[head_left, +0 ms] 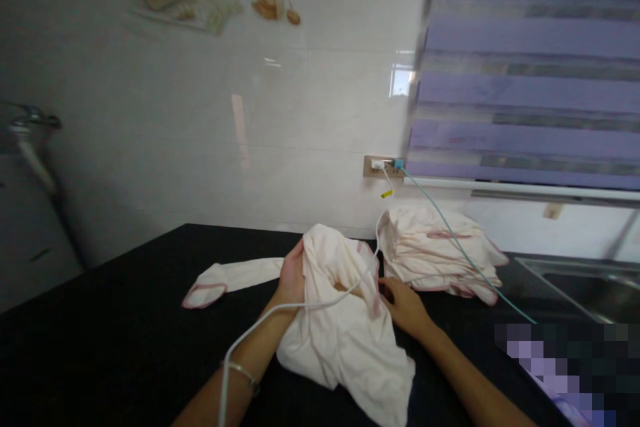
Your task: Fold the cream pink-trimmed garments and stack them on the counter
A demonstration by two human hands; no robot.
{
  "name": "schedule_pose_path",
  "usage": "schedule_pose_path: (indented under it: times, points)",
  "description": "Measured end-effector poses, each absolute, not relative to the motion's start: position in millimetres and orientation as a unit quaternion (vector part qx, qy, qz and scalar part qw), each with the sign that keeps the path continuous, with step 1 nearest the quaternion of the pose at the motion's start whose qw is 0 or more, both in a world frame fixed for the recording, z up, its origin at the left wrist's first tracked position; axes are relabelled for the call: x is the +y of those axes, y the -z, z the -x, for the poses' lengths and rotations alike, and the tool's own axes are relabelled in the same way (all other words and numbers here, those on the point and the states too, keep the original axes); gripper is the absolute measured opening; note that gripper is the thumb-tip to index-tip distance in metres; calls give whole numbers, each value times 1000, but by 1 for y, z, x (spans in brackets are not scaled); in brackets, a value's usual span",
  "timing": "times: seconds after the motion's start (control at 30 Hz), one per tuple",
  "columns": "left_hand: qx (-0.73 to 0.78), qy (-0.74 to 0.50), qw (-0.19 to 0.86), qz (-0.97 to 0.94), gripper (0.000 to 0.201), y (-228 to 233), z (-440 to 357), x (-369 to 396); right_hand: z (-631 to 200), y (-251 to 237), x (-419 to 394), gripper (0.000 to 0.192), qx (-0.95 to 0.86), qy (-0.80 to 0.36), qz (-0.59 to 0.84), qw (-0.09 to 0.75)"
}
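Both hands [293, 277] [405, 307] clutch soft, crumpled pink garment [345, 333].

Cream pink-trimmed garment [345, 333], black counter [110, 320]

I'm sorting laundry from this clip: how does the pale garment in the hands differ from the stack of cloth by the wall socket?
The garment lies loose and rumpled, gripped by the left hand and the right hand; the stack lies untouched and neatly folded. The garment is one piece with a sleeve spread left; the stack holds several layers. A white cable crosses the garment, a teal one the stack. Both are cream with pink trim.
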State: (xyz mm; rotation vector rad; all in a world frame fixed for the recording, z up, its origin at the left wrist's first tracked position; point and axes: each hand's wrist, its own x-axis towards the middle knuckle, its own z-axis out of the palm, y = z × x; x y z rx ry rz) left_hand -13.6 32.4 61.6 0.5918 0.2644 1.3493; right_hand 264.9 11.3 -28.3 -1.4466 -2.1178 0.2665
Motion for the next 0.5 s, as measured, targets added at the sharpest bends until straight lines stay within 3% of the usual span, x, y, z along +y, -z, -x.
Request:
schedule_pose_path:
  times: [0.1,0.23,0.3,0.4,0.5]
  points:
    - [154,-680,687,-205,42,-58,35,43,-261,20,6,34,-794,-100,541,258]
    - [193,-803,546,-143,41,-42,76,60,-248,9,-9,30,-825,-146,467,282]
    - [296,-825,451,-167,45,-35,94,71,-238,4,-21,32,-851,-169,412,280]
    - [493,-799,268,-218,39,-30,111,87,-221,-4,-43,48,-888,-182,345,243]
    - [561,-765,192,-250,44,-30,113,91,-207,-9,-62,72,-912,-188,300,205]
